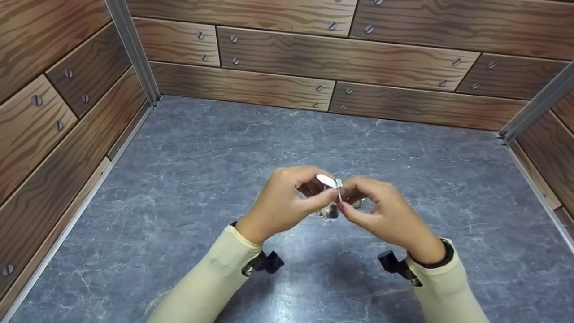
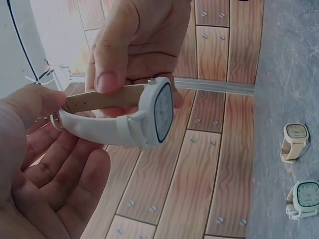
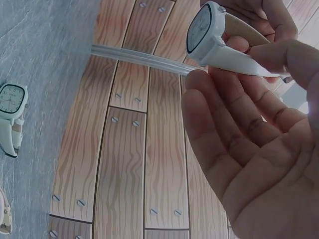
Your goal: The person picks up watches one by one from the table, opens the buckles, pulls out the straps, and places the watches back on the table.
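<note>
Both hands hold a white wristwatch [image 2: 97, 130] up above the table, its strap looped and its squarish dial with a dark green rim facing away. My left hand [image 1: 287, 197] pinches the strap at the buckle end, its other fingers loosely bent below. With thumb and fingers, my right hand [image 1: 385, 213] pinches the strap too; in the right wrist view the watch [image 3: 202, 32] sits above its spread fingers. From the head, mostly the white strap [image 1: 326, 181] shows, since fingers cover much of the watch.
On the table lie a beige-strapped watch [image 2: 295, 139] and a white watch with a green rim [image 2: 305, 196], mostly hidden behind the hands from the head. The right wrist view has a white watch [image 3: 11, 99] and part of another [image 3: 4, 214]. Wood-patterned walls [image 1: 287, 49] enclose the marbled table [image 1: 202, 148].
</note>
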A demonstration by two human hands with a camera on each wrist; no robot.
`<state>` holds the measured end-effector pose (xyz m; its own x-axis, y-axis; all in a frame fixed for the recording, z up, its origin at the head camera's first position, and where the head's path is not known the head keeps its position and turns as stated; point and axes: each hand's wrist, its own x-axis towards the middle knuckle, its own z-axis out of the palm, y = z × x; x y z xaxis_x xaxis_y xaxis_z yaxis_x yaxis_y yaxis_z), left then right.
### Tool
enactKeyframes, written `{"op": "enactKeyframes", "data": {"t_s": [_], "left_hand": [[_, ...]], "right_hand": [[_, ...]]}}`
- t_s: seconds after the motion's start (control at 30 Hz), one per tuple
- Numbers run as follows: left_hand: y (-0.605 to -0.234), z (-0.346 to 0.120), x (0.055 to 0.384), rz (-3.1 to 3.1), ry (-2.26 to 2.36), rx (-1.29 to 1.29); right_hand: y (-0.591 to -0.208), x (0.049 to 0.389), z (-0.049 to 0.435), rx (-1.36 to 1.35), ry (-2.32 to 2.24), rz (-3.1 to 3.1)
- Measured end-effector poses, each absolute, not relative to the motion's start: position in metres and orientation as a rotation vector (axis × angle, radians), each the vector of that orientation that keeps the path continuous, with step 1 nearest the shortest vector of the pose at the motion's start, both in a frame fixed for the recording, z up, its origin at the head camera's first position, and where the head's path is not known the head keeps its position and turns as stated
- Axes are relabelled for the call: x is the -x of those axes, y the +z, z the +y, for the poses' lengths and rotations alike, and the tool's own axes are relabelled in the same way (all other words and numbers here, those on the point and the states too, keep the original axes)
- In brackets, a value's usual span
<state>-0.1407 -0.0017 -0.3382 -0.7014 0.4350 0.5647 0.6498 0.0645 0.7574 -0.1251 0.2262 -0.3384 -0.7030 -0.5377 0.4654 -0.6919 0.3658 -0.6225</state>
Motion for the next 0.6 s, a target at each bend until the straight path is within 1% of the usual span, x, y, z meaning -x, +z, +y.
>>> {"op": "enactKeyframes", "data": {"t_s": [0.37,0.6], "left_hand": [[-0.3421,0.0030,0.1393,-2.121,-1.770,1.131],[-0.3417,0.0055,0.1371,-2.206,-1.700,1.074]], "right_hand": [[-0.3345,0.1239,0.2245,-1.087,1.307,-2.373],[-0.3336,0.1221,0.2257,-1.022,1.241,-2.361]]}}
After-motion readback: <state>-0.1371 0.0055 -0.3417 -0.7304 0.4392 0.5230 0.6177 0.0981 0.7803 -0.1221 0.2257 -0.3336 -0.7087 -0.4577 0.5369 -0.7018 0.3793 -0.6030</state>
